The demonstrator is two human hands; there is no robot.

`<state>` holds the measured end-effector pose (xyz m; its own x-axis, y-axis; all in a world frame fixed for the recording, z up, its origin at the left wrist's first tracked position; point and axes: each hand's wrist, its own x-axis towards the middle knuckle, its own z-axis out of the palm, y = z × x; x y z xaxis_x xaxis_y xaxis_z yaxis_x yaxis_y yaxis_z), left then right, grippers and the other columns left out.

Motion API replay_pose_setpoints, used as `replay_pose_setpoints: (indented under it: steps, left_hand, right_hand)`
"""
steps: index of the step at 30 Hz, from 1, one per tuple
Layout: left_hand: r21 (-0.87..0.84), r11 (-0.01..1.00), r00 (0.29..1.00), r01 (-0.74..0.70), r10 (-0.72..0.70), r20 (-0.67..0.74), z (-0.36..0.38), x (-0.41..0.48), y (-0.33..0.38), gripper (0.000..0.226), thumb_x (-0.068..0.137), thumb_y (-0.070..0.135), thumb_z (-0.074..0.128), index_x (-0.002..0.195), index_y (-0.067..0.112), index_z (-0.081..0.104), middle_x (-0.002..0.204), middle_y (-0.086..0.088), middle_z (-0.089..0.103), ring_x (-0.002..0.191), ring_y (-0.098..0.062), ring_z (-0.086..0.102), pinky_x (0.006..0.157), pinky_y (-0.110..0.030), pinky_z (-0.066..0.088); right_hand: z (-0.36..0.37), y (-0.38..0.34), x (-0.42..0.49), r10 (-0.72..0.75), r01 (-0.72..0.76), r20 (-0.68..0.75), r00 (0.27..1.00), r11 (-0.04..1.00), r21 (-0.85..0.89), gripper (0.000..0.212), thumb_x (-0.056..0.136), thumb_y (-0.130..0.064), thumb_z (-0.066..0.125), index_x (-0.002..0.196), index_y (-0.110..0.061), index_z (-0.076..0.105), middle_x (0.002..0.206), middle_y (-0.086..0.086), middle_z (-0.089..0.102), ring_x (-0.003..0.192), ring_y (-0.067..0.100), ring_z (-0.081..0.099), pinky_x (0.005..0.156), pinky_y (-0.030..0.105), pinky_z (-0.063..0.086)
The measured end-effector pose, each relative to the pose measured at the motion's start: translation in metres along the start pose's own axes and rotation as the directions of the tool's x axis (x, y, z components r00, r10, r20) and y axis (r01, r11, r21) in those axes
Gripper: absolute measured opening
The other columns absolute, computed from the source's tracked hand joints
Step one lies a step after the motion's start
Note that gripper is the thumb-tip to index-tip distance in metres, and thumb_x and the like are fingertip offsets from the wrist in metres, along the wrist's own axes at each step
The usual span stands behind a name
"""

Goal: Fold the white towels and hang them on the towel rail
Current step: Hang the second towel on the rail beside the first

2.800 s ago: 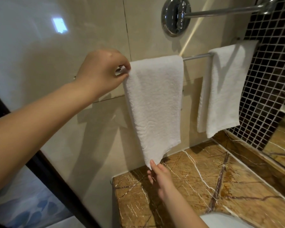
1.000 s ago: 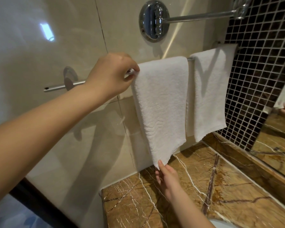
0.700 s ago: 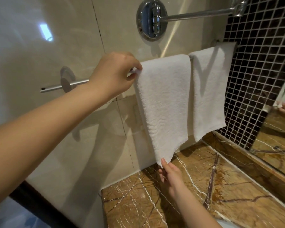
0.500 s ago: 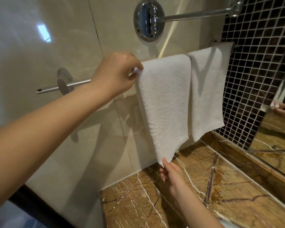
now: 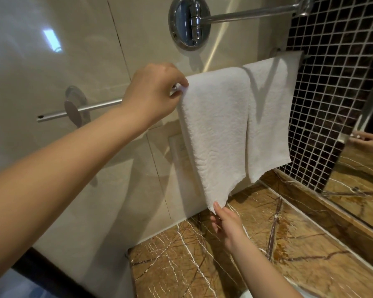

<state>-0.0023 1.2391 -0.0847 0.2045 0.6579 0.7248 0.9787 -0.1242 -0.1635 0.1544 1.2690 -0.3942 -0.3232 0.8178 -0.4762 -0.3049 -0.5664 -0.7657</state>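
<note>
Two folded white towels hang side by side over the chrome towel rail (image 5: 99,104). The near towel (image 5: 218,130) overlaps the left edge of the far towel (image 5: 269,125). My left hand (image 5: 153,93) pinches the near towel's top left corner at the rail. My right hand (image 5: 225,222) holds the near towel's bottom left corner just above the marble counter (image 5: 289,254). The rail under the towels is hidden.
A round chrome wall mount (image 5: 188,22) with a long arm juts out above the towels. A dark mosaic tile wall (image 5: 332,82) and a mirror (image 5: 362,168) stand at the right. A white basin rim shows at the bottom edge.
The near towel has slid right along the rail until it meets the far towel. Both hands keep their hold on its corners.
</note>
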Motion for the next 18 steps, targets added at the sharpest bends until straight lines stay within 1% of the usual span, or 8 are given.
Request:
replay_pose_setpoints:
  steps: [3, 5, 7, 8, 10, 13, 15, 18]
  left_hand:
    - [-0.002, 1.000, 1.000, 0.021, -0.021, 0.019, 0.000, -0.002, 0.001, 0.025, 0.084, 0.014, 0.056, 0.103, 0.014, 0.072, 0.103, -0.007, 0.069, 0.092, -0.030, 0.063, 0.073, -0.036, 0.044]
    - [-0.011, 0.999, 0.999, 0.040, -0.040, 0.032, -0.001, -0.004, 0.003, 0.027, 0.083, 0.018, 0.054, 0.104, 0.012, 0.071, 0.103, -0.009, 0.067, 0.093, -0.032, 0.061, 0.072, -0.037, 0.046]
    - [-0.016, 0.998, 0.996, 0.056, -0.055, 0.070, -0.002, -0.007, 0.007, 0.035, 0.081, 0.025, 0.051, 0.108, 0.010, 0.068, 0.105, -0.012, 0.064, 0.094, -0.035, 0.060, 0.073, -0.039, 0.048]
    - [-0.013, 0.998, 0.993, 0.067, -0.066, 0.100, -0.003, -0.009, 0.008, 0.039, 0.079, 0.028, 0.051, 0.111, 0.010, 0.066, 0.108, -0.013, 0.062, 0.095, -0.036, 0.059, 0.074, -0.040, 0.048]
    - [-0.008, 0.997, 0.983, 0.081, -0.079, 0.164, -0.005, -0.012, 0.011, 0.045, 0.079, 0.031, 0.053, 0.117, 0.008, 0.062, 0.115, -0.014, 0.058, 0.100, -0.036, 0.058, 0.078, -0.040, 0.047]
    - [0.001, 0.995, 0.961, 0.101, -0.097, 0.260, -0.012, -0.016, 0.015, 0.058, 0.074, 0.040, 0.046, 0.122, 0.009, 0.058, 0.121, -0.013, 0.055, 0.104, -0.036, 0.057, 0.081, -0.045, 0.048]
    - [0.014, 0.995, 0.946, 0.102, -0.101, 0.309, -0.020, -0.018, 0.017, 0.061, 0.074, 0.043, 0.045, 0.125, 0.012, 0.056, 0.123, -0.012, 0.055, 0.109, -0.036, 0.055, 0.084, -0.047, 0.048]
    - [0.044, 0.994, 0.924, 0.097, -0.107, 0.367, -0.032, -0.017, 0.021, 0.053, 0.085, 0.042, 0.053, 0.132, 0.019, 0.050, 0.130, -0.007, 0.052, 0.117, -0.031, 0.051, 0.089, -0.041, 0.046]
  right_hand:
    - [0.000, -0.007, -0.003, -0.045, 0.049, 0.023, 0.999, 0.972, -0.228, 0.021, 0.092, -0.024, 0.063, 0.086, -0.005, 0.060, 0.067, 0.004, 0.057, 0.056, 0.010, 0.051, 0.052, 0.021, 0.042]
    - [0.000, -0.014, -0.003, -0.118, 0.115, 0.019, 0.993, 0.892, -0.437, 0.021, 0.093, -0.025, 0.060, 0.083, -0.006, 0.057, 0.072, 0.010, 0.056, 0.058, 0.016, 0.051, 0.053, 0.032, 0.046]
    - [-0.001, -0.024, -0.005, -0.216, 0.162, 0.001, 0.976, 0.729, -0.665, 0.022, 0.091, -0.030, 0.060, 0.088, -0.008, 0.059, 0.081, 0.010, 0.061, 0.067, 0.020, 0.057, 0.067, 0.038, 0.052]
    - [-0.002, -0.031, -0.009, -0.263, 0.166, -0.004, 0.965, 0.622, -0.765, 0.029, 0.091, -0.035, 0.058, 0.102, -0.008, 0.062, 0.090, 0.008, 0.065, 0.076, 0.020, 0.062, 0.076, 0.039, 0.054]
    - [-0.004, -0.054, -0.023, -0.353, 0.162, 0.011, 0.936, 0.400, -0.902, 0.044, 0.093, -0.042, 0.054, 0.126, -0.012, 0.054, 0.116, 0.004, 0.063, 0.102, 0.021, 0.062, 0.082, 0.035, 0.050]
    - [-0.002, -0.092, -0.048, -0.480, 0.209, 0.116, 0.870, 0.145, -0.967, 0.047, 0.095, -0.041, 0.049, 0.133, -0.012, 0.049, 0.126, 0.007, 0.059, 0.111, 0.024, 0.058, 0.082, 0.032, 0.047]
    - [0.003, -0.115, -0.064, -0.542, 0.225, 0.175, 0.822, 0.027, -0.974, 0.049, 0.096, -0.043, 0.048, 0.135, -0.013, 0.047, 0.127, 0.008, 0.059, 0.112, 0.025, 0.058, 0.085, 0.034, 0.050]
    - [0.018, -0.152, -0.091, -0.608, 0.224, 0.251, 0.754, -0.121, -0.967, 0.054, 0.096, -0.048, 0.044, 0.138, -0.014, 0.044, 0.130, 0.011, 0.056, 0.115, 0.029, 0.055, 0.090, 0.043, 0.050]
